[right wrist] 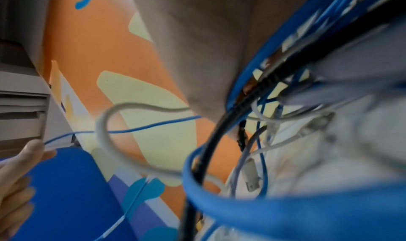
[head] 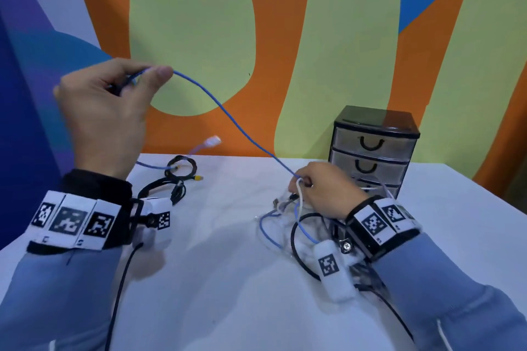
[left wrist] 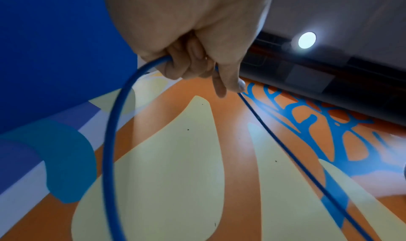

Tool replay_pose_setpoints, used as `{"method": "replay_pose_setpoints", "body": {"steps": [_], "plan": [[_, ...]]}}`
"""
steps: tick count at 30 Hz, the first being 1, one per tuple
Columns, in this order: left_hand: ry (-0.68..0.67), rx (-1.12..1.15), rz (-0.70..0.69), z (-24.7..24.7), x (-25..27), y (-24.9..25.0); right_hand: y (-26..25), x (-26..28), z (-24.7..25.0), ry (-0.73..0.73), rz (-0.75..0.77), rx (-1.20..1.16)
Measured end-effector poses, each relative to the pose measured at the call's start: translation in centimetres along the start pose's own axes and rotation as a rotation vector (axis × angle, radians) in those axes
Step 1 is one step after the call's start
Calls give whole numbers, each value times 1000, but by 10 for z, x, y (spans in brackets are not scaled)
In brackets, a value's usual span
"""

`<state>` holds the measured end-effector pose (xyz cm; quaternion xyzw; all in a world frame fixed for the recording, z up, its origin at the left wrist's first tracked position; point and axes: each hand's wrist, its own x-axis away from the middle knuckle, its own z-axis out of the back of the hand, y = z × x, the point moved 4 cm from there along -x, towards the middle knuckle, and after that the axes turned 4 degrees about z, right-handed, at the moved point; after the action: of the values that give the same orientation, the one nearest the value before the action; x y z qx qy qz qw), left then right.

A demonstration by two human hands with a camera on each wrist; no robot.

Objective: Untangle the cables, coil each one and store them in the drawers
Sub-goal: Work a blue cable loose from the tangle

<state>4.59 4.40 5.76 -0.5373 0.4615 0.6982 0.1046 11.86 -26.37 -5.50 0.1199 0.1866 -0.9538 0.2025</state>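
A thin blue cable [head: 228, 115] stretches through the air from my raised left hand [head: 114, 100] down to my right hand [head: 319, 188]. The left hand pinches it between thumb and curled fingers [left wrist: 189, 60], and a loop [left wrist: 110, 140] hangs below. My right hand, low on the table, grips the blue cable together with a white one above a tangle of blue, white and black cables [head: 291, 225]. In the right wrist view the tangle [right wrist: 263, 123] fills the right side. A black three-drawer unit [head: 373, 151] stands just behind the right hand.
At the back left of the white table [head: 222, 279] lies a coiled black cable [head: 182, 165] with more black cable [head: 162, 188] beside it. The blue cable's clear plug [head: 212, 141] hangs above the table's far edge. A painted wall rises right behind the table.
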Motion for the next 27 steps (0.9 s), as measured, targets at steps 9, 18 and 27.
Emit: {"method": "replay_pose_setpoints", "body": {"steps": [9,18,27], "plan": [[-475,-275,325,-24,12,-19,19,5,23,259,-24,-86],[-591,-19,36,-66,24,47,0,11,41,477,80,-61],[-1075,129,622,-154,82,36,-13,14,42,546,155,-202]]}}
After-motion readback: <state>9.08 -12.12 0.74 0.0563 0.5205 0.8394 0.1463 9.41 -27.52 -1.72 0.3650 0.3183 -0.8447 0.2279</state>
